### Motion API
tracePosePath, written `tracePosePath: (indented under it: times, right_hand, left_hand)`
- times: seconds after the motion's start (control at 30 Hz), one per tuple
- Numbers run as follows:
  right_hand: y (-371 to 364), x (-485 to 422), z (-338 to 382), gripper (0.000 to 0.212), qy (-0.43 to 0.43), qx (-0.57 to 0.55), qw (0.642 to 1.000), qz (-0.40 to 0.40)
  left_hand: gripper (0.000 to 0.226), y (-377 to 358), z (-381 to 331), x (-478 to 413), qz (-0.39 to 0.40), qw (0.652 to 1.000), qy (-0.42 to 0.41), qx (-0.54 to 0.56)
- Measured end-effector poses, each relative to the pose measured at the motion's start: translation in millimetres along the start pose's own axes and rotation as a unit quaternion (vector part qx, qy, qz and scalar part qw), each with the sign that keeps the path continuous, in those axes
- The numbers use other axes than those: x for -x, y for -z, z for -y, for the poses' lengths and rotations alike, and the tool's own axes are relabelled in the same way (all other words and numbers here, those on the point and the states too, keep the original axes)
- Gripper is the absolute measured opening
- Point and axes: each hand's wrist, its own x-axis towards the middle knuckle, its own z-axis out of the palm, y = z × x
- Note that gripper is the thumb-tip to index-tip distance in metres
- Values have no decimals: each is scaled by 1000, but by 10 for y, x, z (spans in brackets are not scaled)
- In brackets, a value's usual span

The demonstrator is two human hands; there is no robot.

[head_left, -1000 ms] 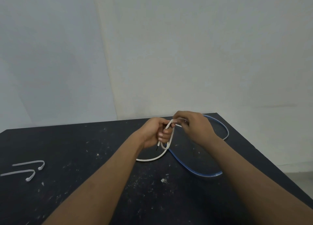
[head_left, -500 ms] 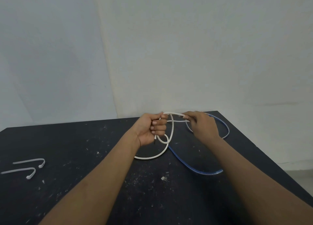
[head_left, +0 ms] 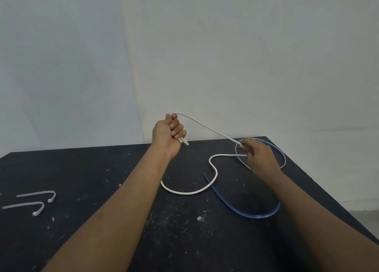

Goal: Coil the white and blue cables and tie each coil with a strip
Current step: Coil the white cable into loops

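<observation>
My left hand is raised above the black table, shut on one end of the white cable; the cable's tip sticks out below my fist. From there the cable runs taut down to my right hand, which pinches it near the table's far right. The slack part of the white cable lies in an S-curve on the table between my forearms. The blue cable lies in a loose loop under and around my right hand. Two white strips rest at the far left.
The table's right edge runs close to the blue cable, with floor beyond it. A pale wall stands right behind the table's far edge. White specks and a small crumb dot the tabletop.
My hands have pulled apart: the left rose up and left with the cable end, the right moved right along the cable. The small loop between them has opened out.
</observation>
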Motion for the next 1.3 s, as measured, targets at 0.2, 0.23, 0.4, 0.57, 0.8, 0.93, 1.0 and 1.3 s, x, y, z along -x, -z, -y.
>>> tracePosePath:
  times: [0.2,0.23,0.4,0.57,0.8,0.93,1.0,1.3]
  right_hand:
    - [0,-70,214,20,79,30,995,49]
    - [0,-84,272,20,103,45,991,76]
    - [-20,-161,691,19,275,95,936,198]
    - [22,-194,972,9,261,3,959,110]
    - [60,-257,768,8,146,-40,988,40]
    - [9,-213,643,20,124,-81,987,57]
    - [-25,-196,675,23,144,-76,986,47]
    - [-29,-178,735,24,178,-53,983,-2]
  left_hand:
    - [35,23,29,-40,-11,993,-12,-119]
    - [35,19,27,-51,-6,988,-12,-154]
    - [33,-7,161,-51,21,903,-60,-425]
    - [38,136,334,25,89,812,-28,-575]
    - [37,259,252,91,181,906,138,-358]
    - [30,264,198,125,178,886,178,-390]
    - [26,246,230,153,189,884,212,-371]
    - [27,194,226,186,203,914,280,-214]
